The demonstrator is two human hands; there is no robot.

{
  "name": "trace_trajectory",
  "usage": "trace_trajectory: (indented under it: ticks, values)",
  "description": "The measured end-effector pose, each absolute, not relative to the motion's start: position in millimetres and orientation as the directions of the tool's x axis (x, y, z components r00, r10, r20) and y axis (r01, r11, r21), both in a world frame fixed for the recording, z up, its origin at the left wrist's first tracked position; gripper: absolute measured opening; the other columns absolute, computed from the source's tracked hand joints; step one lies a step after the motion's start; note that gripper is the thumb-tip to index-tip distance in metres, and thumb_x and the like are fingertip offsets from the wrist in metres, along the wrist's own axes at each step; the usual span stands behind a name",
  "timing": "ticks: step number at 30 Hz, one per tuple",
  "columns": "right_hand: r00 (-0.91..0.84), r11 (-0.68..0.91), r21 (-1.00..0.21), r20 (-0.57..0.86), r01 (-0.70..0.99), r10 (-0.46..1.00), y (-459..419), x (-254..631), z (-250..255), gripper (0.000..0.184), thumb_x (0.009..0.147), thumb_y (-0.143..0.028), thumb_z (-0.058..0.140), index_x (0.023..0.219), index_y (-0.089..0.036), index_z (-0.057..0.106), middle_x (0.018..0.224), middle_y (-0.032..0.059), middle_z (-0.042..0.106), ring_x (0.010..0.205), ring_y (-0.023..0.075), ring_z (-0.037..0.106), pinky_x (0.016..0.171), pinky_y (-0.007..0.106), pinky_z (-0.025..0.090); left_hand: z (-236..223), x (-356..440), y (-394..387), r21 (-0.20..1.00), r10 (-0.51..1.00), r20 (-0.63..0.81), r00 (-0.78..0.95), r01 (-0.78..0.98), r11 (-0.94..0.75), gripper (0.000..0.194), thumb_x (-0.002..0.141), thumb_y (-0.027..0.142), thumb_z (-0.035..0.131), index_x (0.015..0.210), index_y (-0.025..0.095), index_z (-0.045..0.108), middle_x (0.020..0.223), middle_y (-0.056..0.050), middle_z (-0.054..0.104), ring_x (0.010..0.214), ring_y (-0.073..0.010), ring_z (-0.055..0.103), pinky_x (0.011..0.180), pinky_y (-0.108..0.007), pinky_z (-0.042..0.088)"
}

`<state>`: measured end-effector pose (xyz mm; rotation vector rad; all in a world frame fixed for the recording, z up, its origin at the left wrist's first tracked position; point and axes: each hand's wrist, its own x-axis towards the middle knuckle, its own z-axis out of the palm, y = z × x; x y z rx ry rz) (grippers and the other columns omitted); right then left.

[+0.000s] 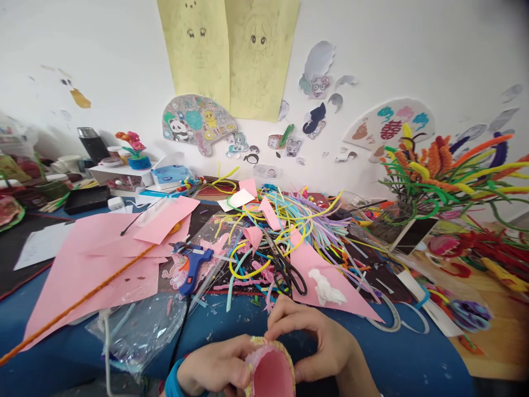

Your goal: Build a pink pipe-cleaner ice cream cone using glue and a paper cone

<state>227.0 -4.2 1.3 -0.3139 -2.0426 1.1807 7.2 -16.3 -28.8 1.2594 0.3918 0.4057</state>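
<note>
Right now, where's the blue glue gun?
In the head view, the blue glue gun lies left of centre, beyond the left hand, between the big pink paper on its left and the black scissors on its right.

Along the front edge of the desk (417, 358), to the right of the right hand (324, 342), there is free room for passing. Towards the back edge, scissors (281, 261) and a heap of pipe cleaners (324, 223) stand in the way. At left, the glue gun's cord (179, 336) crosses the front edge.
</note>
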Motion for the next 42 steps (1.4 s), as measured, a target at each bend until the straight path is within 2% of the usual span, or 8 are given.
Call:
trace_trajectory:
  ticks: [6,9,16,19,23,29,34,42]
  values:
    - [-0.709,0.500,-0.829,0.509,-0.251,0.488,4,224,-13,0.070,0.069,-0.049,0.085,0.133,-0.028,0.064,0.102,0.0049,0.063,0.089,0.0167,0.054,0.086,0.033,0.043,-37,7,-14,0.940,0.428,-0.119,0.896,-0.038,0.340,0.076,0.051,0.086,0.067,0.072,0.013,0.064,0.062,0.000,0.052,0.055,-0.0110,0.040,0.048,-0.022,0.029]
    - [-0.712,0.452,-0.846,0.500,-0.283,0.492,7,221,-19,0.071,0.065,-0.048,0.088,0.129,-0.027,0.067,0.100,0.0046,0.063,0.088,0.0165,0.054,0.086,0.033,0.042,-43,5,-15,0.918,0.423,-0.157,0.892,-0.026,0.395,0.074,0.050,0.084,0.070,0.070,0.014,0.063,0.058,0.000,0.052,0.051,-0.0093,0.037,0.045,-0.021,0.026]
    - [-0.732,0.388,-0.872,0.470,-0.299,0.493,9,216,-18,0.070,0.059,-0.043,0.091,0.124,-0.025,0.070,0.100,0.0044,0.060,0.086,0.0160,0.054,0.083,0.032,0.044,-54,-2,-20,0.883,0.457,-0.193,0.869,-0.049,0.467,0.065,0.056,0.074,0.076,0.074,0.012,0.065,0.062,0.001,0.051,0.058,-0.0107,0.040,0.050,-0.022,0.031]
    - [-0.738,0.398,-0.871,0.467,-0.289,0.487,9,216,-17,0.067,0.061,-0.044,0.089,0.122,-0.023,0.070,0.101,0.0049,0.060,0.086,0.0162,0.054,0.079,0.030,0.045,-57,0,-20,0.870,0.463,-0.201,0.863,-0.060,0.489,0.064,0.056,0.071,0.078,0.075,0.012,0.065,0.063,0.001,0.050,0.060,-0.0105,0.040,0.051,-0.022,0.030]
    - [-0.728,0.442,-0.855,0.482,-0.271,0.487,8,214,-17,0.061,0.066,-0.047,0.084,0.119,-0.021,0.069,0.102,0.0053,0.060,0.088,0.0169,0.054,0.083,0.033,0.044,-58,2,-20,0.856,0.462,-0.207,0.862,-0.069,0.512,0.064,0.054,0.070,0.078,0.075,0.012,0.066,0.062,0.001,0.050,0.058,-0.0100,0.037,0.049,-0.021,0.027]
    - [-0.753,0.482,-0.844,0.472,-0.235,0.459,7,211,-14,0.048,0.068,-0.034,0.074,0.113,-0.020,0.066,0.103,0.0047,0.059,0.087,0.0167,0.054,0.084,0.034,0.041,-58,6,-22,0.839,0.466,-0.207,0.860,-0.089,0.537,0.059,0.054,0.070,0.076,0.068,0.014,0.063,0.059,0.001,0.049,0.056,-0.0095,0.035,0.048,-0.022,0.023]
    - [-0.731,0.497,-0.809,0.540,-0.313,0.418,11,207,-14,0.053,0.062,-0.033,0.078,0.112,-0.018,0.067,0.100,0.0042,0.061,0.086,0.0162,0.056,0.081,0.031,0.042,-62,11,-23,0.818,0.444,-0.209,0.872,-0.093,0.567,0.056,0.053,0.063,0.078,0.072,0.013,0.065,0.059,0.000,0.051,0.057,-0.0105,0.038,0.049,-0.022,0.024]
    - [-0.722,0.496,-0.785,0.580,-0.371,0.377,16,203,-19,0.060,0.053,-0.034,0.085,0.108,-0.018,0.065,0.099,0.0034,0.061,0.085,0.0155,0.057,0.076,0.028,0.043,-62,17,-25,0.783,0.415,-0.221,0.883,-0.093,0.615,0.057,0.048,0.064,0.079,0.070,0.014,0.061,0.055,0.003,0.050,0.047,-0.0062,0.032,0.044,-0.021,0.017]
